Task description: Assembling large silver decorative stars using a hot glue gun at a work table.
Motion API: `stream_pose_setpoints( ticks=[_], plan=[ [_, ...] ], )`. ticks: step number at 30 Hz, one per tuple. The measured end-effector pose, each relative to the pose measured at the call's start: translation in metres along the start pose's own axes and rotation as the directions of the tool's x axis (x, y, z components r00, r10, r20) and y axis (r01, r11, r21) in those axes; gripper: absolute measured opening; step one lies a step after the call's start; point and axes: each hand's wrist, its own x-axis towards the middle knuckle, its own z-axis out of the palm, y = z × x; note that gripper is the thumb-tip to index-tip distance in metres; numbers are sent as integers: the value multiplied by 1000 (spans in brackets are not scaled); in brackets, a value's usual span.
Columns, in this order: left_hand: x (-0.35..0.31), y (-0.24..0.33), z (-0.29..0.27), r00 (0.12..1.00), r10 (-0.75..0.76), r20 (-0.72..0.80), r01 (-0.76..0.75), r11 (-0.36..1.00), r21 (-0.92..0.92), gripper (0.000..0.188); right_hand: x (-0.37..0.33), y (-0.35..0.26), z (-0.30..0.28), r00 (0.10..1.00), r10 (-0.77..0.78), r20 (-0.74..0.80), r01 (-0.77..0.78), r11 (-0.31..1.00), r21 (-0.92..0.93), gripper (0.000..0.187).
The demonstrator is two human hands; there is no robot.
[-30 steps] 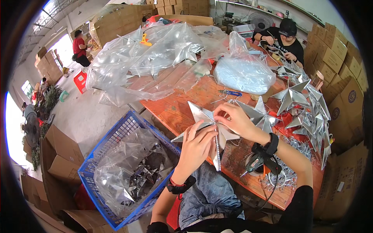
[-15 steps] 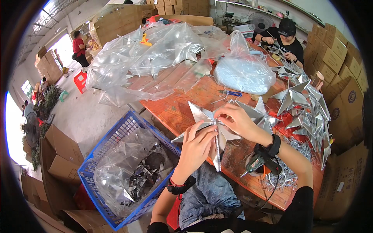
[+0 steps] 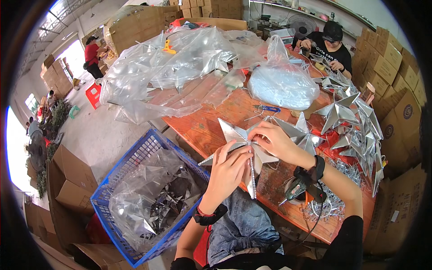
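Gripping silver star (image 3: 231,131) – left hand (image 3: 226,167) spread across it, right hand (image 3: 275,140) pinching at its centre – all barely shifted from a second ago, star over the near edge of the table (image 3: 191,128), so work seems fixed on that one spot.

I watch through the left one of two fisheye cameras worn on the person's head, facing down and forward across the near edge of the tabletop (image 3: 202,121). The left hand (image 3: 227,166) and right hand (image 3: 275,139) lie close below me, around mid-frame, over that edge; the lap (image 3: 245,220) is at the bottom, seen steeply from above. Beyond the tabletop's far edge I reach a wall shelf (image 3: 310,15), small and distant. Past its left edge, I see down to the floor (image 3: 118,131). Straight lines bend toward my dark, rounded rim.
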Motion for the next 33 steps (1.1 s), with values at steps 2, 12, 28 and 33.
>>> stream_pose_setpoints(
  ticks=[2, 12, 28, 33],
  plan=[
    [1, 0, 0, 1000, -1, 1, 1, 1000, -2, 24, 0, 1, 1, 999, -24, -24, 24, 1000, 8, 13],
    [1, 0, 1, 1000, -2, 4, 2, 1000, -1, 22, 2, 3, 3, 1000, -6, -14, 6, 1000, 14, 16],
    [-1, -1, 0, 1000, -17, 12, 17, 1000, -10, 22, 4, 0, 3, 998, 58, 20, -59, 997, 44, 15],
    [0, 1, 0, 1000, -3, 6, 3, 1000, 2, 23, 4, 5, 0, 996, 50, -68, -45, 997, 70, 12]
  ],
)
